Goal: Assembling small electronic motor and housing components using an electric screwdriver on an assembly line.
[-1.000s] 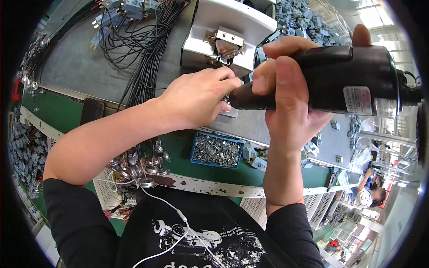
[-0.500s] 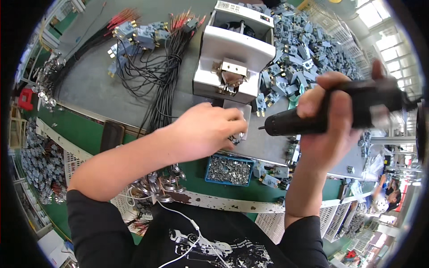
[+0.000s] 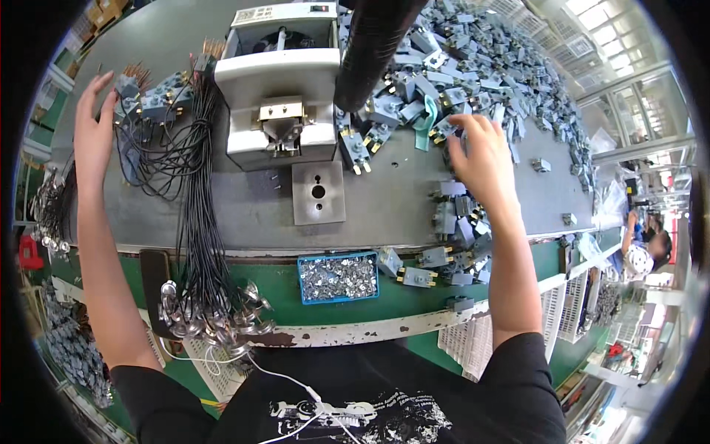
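My left hand (image 3: 96,129) is at the far left with its fingers stretched apart. It is beside a wired group of grey-blue blocks (image 3: 164,100) and holds nothing. On the right, my right hand (image 3: 482,159) has its thumb and fingertips around a small grey-blue block with brass terminals (image 3: 442,132), at the edge of a big heap of such blocks (image 3: 473,81). A black electric screwdriver (image 3: 373,55) hangs at the top middle, out of both hands. A bare metal plate with holes (image 3: 318,211) lies in front of the white screw-feeding machine (image 3: 277,74).
Black wires (image 3: 198,185) run down to shiny metal discs (image 3: 214,322) over the table edge. A blue tray of small metal parts (image 3: 338,280) stands at the front. More blocks (image 3: 447,218) lie by my right forearm. A dark phone (image 3: 155,285) lies left; a person (image 3: 642,251) sits far right.
My right hand has let go of the screwdriver and reached to a block at the heap. My left hand has left the metal plate and moved far left. The view has shifted.
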Motion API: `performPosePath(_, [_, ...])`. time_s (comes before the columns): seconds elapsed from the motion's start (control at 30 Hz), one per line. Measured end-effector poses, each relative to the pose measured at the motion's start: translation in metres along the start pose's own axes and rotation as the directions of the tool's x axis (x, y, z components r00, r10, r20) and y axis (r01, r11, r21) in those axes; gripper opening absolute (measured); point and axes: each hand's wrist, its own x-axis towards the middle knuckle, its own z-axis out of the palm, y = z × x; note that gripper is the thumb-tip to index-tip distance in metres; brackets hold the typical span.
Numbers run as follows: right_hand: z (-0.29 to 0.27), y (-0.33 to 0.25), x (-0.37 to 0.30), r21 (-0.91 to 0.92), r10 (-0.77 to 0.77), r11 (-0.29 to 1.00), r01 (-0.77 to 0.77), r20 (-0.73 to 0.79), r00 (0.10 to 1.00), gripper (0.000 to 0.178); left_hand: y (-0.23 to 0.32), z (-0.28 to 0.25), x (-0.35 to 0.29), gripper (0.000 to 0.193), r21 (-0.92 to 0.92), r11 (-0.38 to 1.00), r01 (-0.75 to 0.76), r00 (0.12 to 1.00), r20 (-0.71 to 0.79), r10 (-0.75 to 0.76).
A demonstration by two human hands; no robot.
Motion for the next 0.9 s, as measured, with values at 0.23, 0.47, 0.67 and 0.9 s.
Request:
performPosePath(0.23, [0.014,0.036,0.010,-0.114,0.011,0.993,-0.010,0.008,1.000,0.063,0.159,-0.026,-0.057,0.024,-0.392,0.920,0.009,0.904,0.397,0.160])
performPosePath(0.47, [0.004,0.037,0.024,-0.027,0.003,1.000,0.001,0.130,0.992,0.034,0.199,0.004,-0.095,0.015,-0.160,0.863,-0.480,0.716,0.497,0.491])
performPosePath(0.67, [-0.005,0.026,0.004,0.297,0.179,0.945,-0.137,-0.117,0.977,0.028,0.218,0.030,-0.123,0.003,-0.168,0.856,-0.490,0.636,0.602,0.482])
performPosePath(0.9, [-0.008,-0.014,-0.045,0.966,0.398,0.163,-0.203,0.124,0.909,0.027,0.217,0.041,-0.130,0.009,-0.175,0.773,-0.609,0.586,0.558,0.588])
